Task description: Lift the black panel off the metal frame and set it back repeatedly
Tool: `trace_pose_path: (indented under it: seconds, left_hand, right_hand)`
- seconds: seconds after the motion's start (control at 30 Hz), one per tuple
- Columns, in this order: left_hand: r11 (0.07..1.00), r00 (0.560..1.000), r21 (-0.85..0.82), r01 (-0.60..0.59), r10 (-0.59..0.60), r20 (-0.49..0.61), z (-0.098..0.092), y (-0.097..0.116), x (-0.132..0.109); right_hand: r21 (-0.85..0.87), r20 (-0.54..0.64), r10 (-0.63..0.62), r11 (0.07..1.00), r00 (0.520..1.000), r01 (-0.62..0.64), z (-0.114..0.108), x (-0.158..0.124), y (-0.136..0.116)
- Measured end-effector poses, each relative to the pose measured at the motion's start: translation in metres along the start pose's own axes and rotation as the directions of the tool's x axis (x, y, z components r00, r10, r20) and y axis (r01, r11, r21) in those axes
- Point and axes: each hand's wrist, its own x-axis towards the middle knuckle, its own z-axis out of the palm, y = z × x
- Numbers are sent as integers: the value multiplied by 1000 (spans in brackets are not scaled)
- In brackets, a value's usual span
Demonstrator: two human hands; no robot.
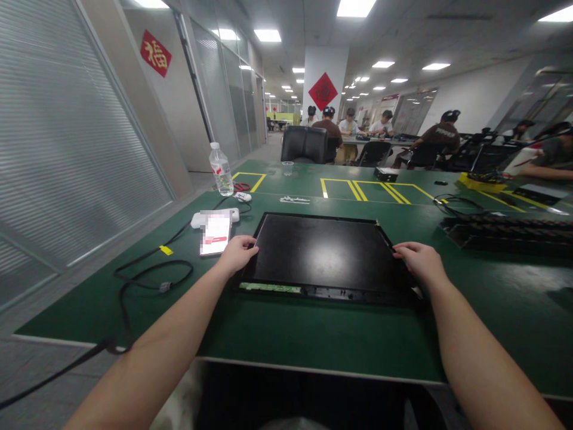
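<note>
A black flat display panel (322, 254) lies face up on the green table (313, 340) in front of me. A green circuit strip (270, 288) shows along its near edge, on the left. My left hand (239, 252) pinches the panel's left edge between thumb and fingers. At the right edge, my right hand (418, 258) has its fingers closed on the frame. Just left of my left hand lies a lit phone (216, 234), against a white power strip (197, 220).
Black cables (134, 272) loop over the left side. Farther back stand a water bottle (221, 170), red scissors (242, 187) and a plastic cup (287, 168). Stacked black parts (505, 234) lie at the right. Several people sit at tables in the background.
</note>
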Motion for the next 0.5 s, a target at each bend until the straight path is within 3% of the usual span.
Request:
trace_pose_path:
  seconds: [0.5]
  left_hand:
    - [999,998,-11,-36,36,47,-3,2,-1]
  right_hand:
    - [-46,6,15,999,1000,-15,-3,-9,-13]
